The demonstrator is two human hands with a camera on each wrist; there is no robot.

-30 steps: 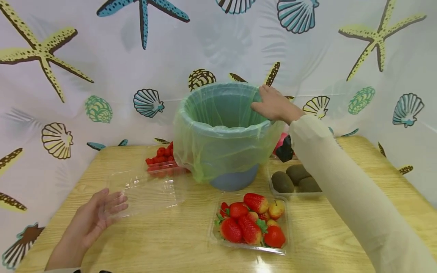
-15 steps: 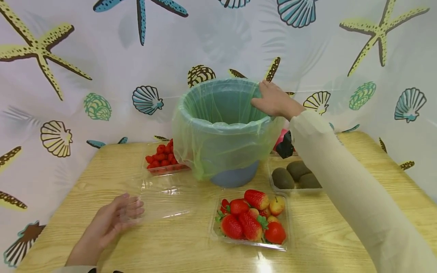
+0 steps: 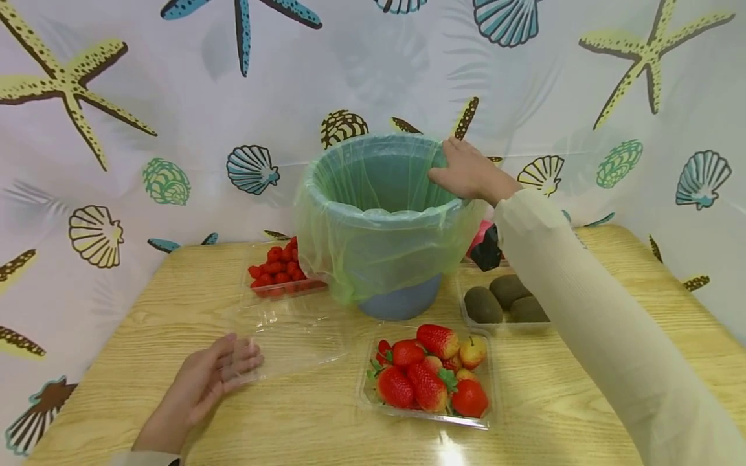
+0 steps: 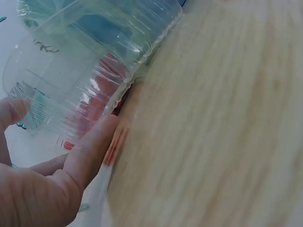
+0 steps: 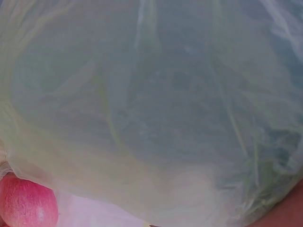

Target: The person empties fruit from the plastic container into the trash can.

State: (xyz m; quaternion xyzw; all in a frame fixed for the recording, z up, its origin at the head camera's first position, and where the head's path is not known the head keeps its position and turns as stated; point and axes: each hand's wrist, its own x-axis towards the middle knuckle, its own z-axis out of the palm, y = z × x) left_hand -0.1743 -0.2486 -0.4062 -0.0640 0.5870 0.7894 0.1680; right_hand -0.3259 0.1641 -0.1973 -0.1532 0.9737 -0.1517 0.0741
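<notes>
My left hand [image 3: 206,382] holds a clear plastic container [image 3: 294,336] by its near end, thumb on one side and fingers on the other. The left wrist view shows the clear container [image 4: 71,61] tilted in that grip, with no contents visible in it. Across the table, my right hand [image 3: 474,173] grips the right rim of a blue bin [image 3: 402,301]. A thin yellow-green bag [image 3: 384,259] lines the bin and hangs over its outside. In the right wrist view, the bag [image 5: 156,118] fills most of the picture.
A clear box of strawberries [image 3: 428,382] and small yellow-red fruit sits in front of the bin. Raspberries [image 3: 276,268] in another box are at left; kiwis [image 3: 484,304] lie in one at right, partly behind my sleeve. A pink-red apple [image 5: 28,201] shows near the bin.
My left hand has moved to the right with the clear container, closer to the strawberry box. The right hand stays at the bin's rim.
</notes>
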